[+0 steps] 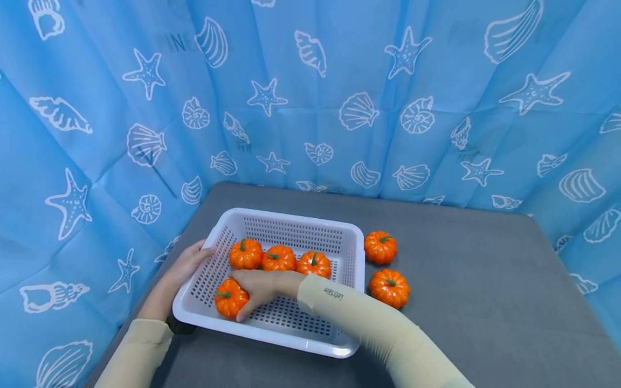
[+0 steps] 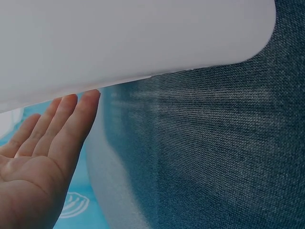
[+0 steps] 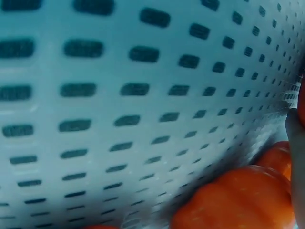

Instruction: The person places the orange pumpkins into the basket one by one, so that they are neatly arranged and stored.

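A white perforated plastic basket sits on the grey table. My right hand reaches into it and grips a small orange pumpkin near the left front corner. Behind that hand, a row of pumpkins lies inside: one at left, one in the middle and one at right. The right wrist view shows pumpkins close to the perforated wall and a finger at the edge. My left hand touches the basket's left rim with straight fingers; its thumb is hidden in the left wrist view.
Two more orange pumpkins stand on the table right of the basket, one behind and one in front. A blue curtain with white shells and starfish hangs behind the table and along its sides.
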Motion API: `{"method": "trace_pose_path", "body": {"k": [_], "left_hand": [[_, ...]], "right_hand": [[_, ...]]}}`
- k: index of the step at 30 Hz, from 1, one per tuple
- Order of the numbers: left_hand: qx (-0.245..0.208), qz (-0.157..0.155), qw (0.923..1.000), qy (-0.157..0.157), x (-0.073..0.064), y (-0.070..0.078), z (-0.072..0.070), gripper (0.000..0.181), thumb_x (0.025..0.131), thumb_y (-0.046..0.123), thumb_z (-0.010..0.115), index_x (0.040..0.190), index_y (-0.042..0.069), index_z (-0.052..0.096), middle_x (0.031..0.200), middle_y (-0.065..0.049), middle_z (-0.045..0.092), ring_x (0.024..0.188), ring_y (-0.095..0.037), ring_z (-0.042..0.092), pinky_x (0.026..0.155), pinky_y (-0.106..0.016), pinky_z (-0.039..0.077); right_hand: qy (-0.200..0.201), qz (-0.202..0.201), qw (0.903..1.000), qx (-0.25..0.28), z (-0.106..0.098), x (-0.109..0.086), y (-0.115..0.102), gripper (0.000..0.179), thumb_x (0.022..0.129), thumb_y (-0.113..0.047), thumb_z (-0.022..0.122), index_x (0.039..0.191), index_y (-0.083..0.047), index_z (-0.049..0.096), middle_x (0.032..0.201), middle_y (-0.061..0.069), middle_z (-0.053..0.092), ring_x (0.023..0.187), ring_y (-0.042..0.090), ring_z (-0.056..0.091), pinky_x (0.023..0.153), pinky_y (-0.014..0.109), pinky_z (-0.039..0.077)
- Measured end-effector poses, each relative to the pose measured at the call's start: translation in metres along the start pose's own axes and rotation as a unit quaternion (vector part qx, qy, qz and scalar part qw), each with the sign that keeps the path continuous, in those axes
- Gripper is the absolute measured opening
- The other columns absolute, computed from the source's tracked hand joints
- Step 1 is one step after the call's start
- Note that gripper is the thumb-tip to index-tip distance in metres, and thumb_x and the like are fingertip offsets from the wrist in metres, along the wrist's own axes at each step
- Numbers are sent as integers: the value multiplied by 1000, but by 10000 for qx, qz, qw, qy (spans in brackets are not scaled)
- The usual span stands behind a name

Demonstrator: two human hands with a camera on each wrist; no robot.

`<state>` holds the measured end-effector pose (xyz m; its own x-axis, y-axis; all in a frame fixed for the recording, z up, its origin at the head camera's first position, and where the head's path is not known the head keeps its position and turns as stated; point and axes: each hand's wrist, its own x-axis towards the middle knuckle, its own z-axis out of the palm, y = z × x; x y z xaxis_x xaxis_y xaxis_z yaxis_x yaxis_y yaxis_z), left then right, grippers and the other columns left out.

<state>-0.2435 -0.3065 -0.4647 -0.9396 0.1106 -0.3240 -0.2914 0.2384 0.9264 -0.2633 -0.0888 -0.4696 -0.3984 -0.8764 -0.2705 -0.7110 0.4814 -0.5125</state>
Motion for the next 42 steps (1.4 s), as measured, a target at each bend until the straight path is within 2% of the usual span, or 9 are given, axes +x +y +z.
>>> {"method": "trace_pose_path", "body": {"k": [6,11,18,27,31,36,42], "left_hand": [[-39,13,10000,15,0,1,0,60,98,45,45,146,16,26,134,-27,49,99,-33,67,75,-51,56],[7,-13,10000,66,0,2,2,59,97,45,46,145,15,27,133,-27,50,99,-33,67,75,-51,57],[110,-3,9999,109,-2,0,2,59,97,45,47,144,15,28,133,-25,50,99,-33,67,76,-50,57],[176,126,9997,-79,-1,-3,-1,62,99,42,44,147,8,24,134,-29,48,98,-29,67,78,-49,57],[139,253,9996,-81,-1,-4,-2,62,99,41,44,146,7,24,130,-28,51,97,-29,67,78,-49,57],[76,191,9998,-24,-1,-4,-1,61,98,44,45,146,10,26,128,-25,54,98,-32,67,77,-49,57],[30,84,10000,9,-2,-1,1,64,97,46,46,147,13,24,134,-28,48,101,-34,66,77,-50,57]], "right_hand": [[-154,219,9996,78,0,1,1,101,73,-56,72,150,-17,18,149,-6,35,132,6,38,115,29,29],[-150,318,9992,171,-1,-1,-1,105,70,-55,74,150,-18,18,150,-7,34,132,6,38,114,29,29],[14,165,9999,7,-5,-3,-8,103,70,-55,74,150,-17,20,149,-6,35,131,5,39,114,29,30],[206,-100,9997,-102,-13,-11,-18,100,75,-51,73,151,-14,19,150,-5,36,130,3,39,113,24,29],[319,-259,9990,-158,-25,-18,-24,98,77,-49,72,151,-11,19,151,-2,34,131,4,39,112,21,30],[544,-407,9975,191,-45,-34,-28,98,79,-48,70,152,-11,16,155,-3,27,137,6,32,113,24,29],[1267,-626,9885,532,-79,-64,-18,92,83,-44,69,151,-10,18,154,4,29,140,13,32,114,29,29]]}}
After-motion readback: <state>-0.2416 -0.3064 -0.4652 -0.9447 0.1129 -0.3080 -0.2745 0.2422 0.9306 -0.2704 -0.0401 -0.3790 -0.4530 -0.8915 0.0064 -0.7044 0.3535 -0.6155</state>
